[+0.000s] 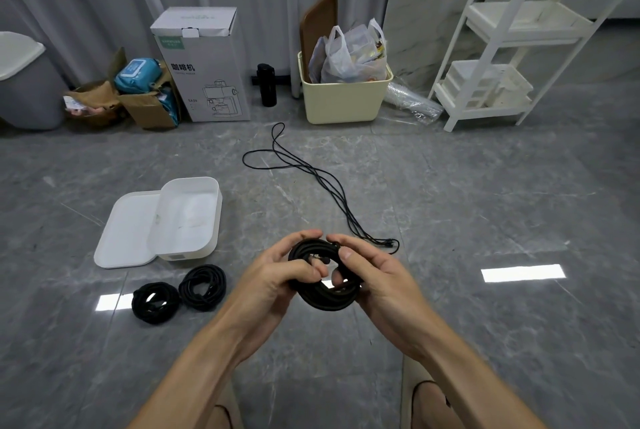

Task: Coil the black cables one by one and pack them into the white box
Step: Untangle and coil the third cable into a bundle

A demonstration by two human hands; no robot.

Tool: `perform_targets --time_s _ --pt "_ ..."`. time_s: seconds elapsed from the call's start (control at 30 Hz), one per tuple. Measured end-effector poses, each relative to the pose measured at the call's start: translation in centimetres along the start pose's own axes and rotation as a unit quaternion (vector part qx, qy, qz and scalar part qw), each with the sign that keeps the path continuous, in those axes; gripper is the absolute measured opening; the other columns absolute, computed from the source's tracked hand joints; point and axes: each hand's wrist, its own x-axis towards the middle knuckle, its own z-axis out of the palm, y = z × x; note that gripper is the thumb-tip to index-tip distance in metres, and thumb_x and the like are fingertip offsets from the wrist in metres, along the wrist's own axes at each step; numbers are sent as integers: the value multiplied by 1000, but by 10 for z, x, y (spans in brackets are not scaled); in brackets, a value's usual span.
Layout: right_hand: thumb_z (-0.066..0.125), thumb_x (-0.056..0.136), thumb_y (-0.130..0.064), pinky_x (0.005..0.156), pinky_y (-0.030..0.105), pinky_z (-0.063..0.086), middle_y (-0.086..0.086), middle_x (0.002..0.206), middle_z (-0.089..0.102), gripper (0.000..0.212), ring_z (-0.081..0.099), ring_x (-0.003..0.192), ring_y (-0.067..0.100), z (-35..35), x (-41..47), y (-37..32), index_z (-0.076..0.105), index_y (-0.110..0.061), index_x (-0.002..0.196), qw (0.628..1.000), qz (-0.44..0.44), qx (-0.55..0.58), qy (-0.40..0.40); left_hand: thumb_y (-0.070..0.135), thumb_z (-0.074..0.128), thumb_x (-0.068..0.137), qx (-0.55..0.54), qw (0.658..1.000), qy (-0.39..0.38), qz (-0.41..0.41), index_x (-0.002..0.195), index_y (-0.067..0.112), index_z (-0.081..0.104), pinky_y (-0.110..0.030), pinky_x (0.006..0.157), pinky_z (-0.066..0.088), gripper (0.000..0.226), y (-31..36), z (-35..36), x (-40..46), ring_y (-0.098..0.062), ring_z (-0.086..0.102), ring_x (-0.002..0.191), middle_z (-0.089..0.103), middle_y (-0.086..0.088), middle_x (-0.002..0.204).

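Observation:
Both hands hold one coiled black cable [325, 297] above the grey floor. My left hand [277, 273] grips its left side with curled fingers, and my right hand [374, 273] grips its right side, thumb over the top. Two more black coils [155, 302] [202, 286] lie on the floor to the left. A loose black cable [311, 176] stretches away from my hands toward the back. The open white box [207, 221] stands to the left, with its lid [128, 231] leaning beside it. Nothing shows inside the box.
Along the far wall stand a grey bin [24, 82], cardboard boxes [204, 65], a black flask [266, 84], a cream tub [343, 96] with plastic bags, and a white shelf rack [502, 48]. My feet [429, 404] show at the bottom edge.

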Motion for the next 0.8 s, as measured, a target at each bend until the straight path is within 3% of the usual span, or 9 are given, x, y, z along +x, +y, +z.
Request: perform_targets --time_s 0.1,0.23,0.4,0.47,0.57,0.67,0.8 --pt "70 80 -21 76 23 51 1 97 71 40 60 78 11 1 0 -2 67 -13 120 1000 -14 -8 -13 0 58 62 -13 1000 -9 4 121 8 61 -25 80 44 59 -3 -1 -1 -13 59 75 59 -7 74" --pt "70 75 -13 69 20 51 4 83 70 40 59 66 12 -2 -1 -7 65 -8 115 999 -16 10 -34 -3 53 60 -62 997 -35 1 117 9 66 -23 74 53 59 -7 -2 -1 -14 62 74 56 -9 73" --pt "71 72 -8 66 20 53 8 87 71 46 60 64 14 -3 1 -8 64 -2 117 999 -9 37 -34 -3 52 65 -74 997 -30 0 107 18 71 -29 80 57 51 -10 1 2 -21 68 88 71 -12 103" --pt "72 73 -8 67 20 53 10 89 69 45 60 64 13 -3 2 -7 66 0 117 999 -1 46 -21 -4 54 77 -16 1000 -17 22 108 26 70 -25 81 54 45 -11 3 2 -15 67 92 73 -6 104" --pt "70 83 -7 66 21 53 14 94 71 36 62 64 12 -5 4 -5 67 2 117 998 20 59 16 5 51 99 191 976 49 93 111 38 63 -12 82 45 37 -16 4 4 0 62 92 71 10 100" --pt "67 90 -4 67 20 53 14 95 73 19 63 64 11 -5 4 0 72 1 108 997 25 58 54 16 63 95 348 911 107 192 108 42 59 -7 81 42 29 -23 3 6 4 60 97 62 11 108" --pt "67 90 -5 67 18 51 8 78 67 15 58 61 10 -2 4 7 74 2 102 994 14 58 87 28 76 83 442 854 132 239 103 45 60 -5 81 39 31 -27 0 6 5 58 103 62 20 105"
